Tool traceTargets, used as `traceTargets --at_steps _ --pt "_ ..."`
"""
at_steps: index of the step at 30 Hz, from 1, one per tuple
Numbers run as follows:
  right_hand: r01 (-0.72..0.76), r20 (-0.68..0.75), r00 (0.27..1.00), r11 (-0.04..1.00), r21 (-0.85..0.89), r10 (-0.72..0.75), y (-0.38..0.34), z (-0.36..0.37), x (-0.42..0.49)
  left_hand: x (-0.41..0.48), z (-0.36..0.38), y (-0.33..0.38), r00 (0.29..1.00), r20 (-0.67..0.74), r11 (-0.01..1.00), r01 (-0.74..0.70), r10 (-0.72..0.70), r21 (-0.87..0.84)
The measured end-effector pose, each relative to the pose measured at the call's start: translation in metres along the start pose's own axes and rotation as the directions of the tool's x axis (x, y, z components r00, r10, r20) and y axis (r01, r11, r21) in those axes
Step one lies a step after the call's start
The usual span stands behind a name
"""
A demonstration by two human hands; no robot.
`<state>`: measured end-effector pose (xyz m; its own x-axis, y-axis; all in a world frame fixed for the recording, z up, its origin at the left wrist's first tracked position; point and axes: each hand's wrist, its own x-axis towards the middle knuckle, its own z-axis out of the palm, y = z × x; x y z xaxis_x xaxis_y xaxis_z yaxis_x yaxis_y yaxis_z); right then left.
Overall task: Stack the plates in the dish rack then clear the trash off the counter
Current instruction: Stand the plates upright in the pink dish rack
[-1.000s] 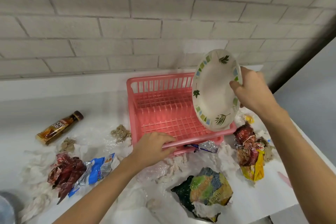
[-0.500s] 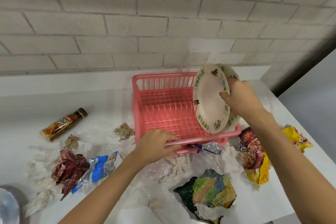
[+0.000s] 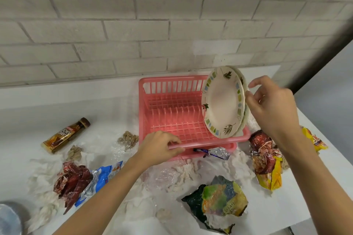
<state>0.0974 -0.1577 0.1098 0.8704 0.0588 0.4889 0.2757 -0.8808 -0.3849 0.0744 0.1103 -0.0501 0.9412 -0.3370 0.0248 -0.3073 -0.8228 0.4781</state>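
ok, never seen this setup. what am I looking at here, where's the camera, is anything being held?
No robot here: a person works with bare hands, and one wide-angle camera on their head looks down, so both arms enter from below. The left hand grips the front rim of a pink plastic dish rack on a white counter. Two round white leaf-print plates stand on edge at the rack's right end; the right hand is open, thumb at their rim. Around the rack lie crumpled snack wrappers, white tissue scraps and a brown bottle on its side.
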Motion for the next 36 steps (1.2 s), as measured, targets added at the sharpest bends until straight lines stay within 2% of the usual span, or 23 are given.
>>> traceTargets --at_steps 1,3,5,6,8,13,17,20,24,27,29,31,36 --pt "0.022 0.039 0.999 0.997 0.079 -0.025 -0.001 -0.002 -0.008 0.0 0.001 -0.001 1.0 0.0 1.0 0.0 0.0 0.006" --pt "-0.029 0.281 0.96 0.984 0.173 -0.021 0.0 0.006 -0.028 0.001 0.001 -0.001 1.0 0.003 1.0 0.005 -0.005 0.012" --pt "-0.048 0.592 0.806 0.997 0.063 0.001 0.005 0.03 -0.054 0.003 0.002 0.0 1.0 0.0 1.0 0.006 -0.006 0.006" --pt "0.0 0.686 0.727 1.0 -0.026 0.018 0.011 0.046 -0.068 0.004 0.001 0.002 1.0 0.0 1.0 0.008 -0.008 0.002" --pt "0.041 0.754 0.651 0.988 -0.148 0.086 0.021 0.08 -0.093 0.008 0.0 0.005 1.0 0.003 1.0 0.006 -0.006 -0.002" --pt "0.018 0.698 0.695 0.966 -0.259 0.175 0.045 0.126 -0.119 0.011 -0.001 0.008 1.0 0.017 0.999 0.009 -0.009 -0.032" --pt "0.054 0.663 0.734 0.961 -0.273 0.147 0.048 0.126 -0.115 0.012 -0.003 0.009 0.999 0.04 0.999 0.023 -0.022 -0.041" --pt "0.065 0.732 0.67 0.973 -0.223 0.123 0.046 0.119 -0.109 0.011 -0.003 0.01 0.998 0.051 0.999 0.041 -0.039 -0.028" --pt "0.047 0.727 0.678 0.98 -0.192 0.11 0.036 0.105 -0.098 0.001 -0.005 0.021 0.999 -0.017 0.999 -0.033 0.032 -0.029" --pt "0.064 0.729 0.684 0.992 -0.112 0.038 0.019 0.101 -0.097 -0.019 -0.012 0.033 0.982 -0.171 0.986 -0.1 0.076 -0.134" --pt "0.109 0.725 0.685 0.994 -0.012 -0.066 -0.006 0.102 -0.1 -0.043 -0.018 0.032 0.946 -0.324 0.965 -0.102 0.019 -0.241" --pt "0.144 0.727 0.667 0.986 0.089 -0.163 -0.036 0.104 -0.109 -0.073 -0.021 0.026 0.902 -0.42 0.935 -0.06 -0.099 -0.35" --pt "0.261 0.735 0.543 0.913 0.312 -0.406 -0.114 0.133 -0.14 -0.168 -0.016 -0.006 0.814 -0.346 0.807 0.232 -0.467 -0.542"
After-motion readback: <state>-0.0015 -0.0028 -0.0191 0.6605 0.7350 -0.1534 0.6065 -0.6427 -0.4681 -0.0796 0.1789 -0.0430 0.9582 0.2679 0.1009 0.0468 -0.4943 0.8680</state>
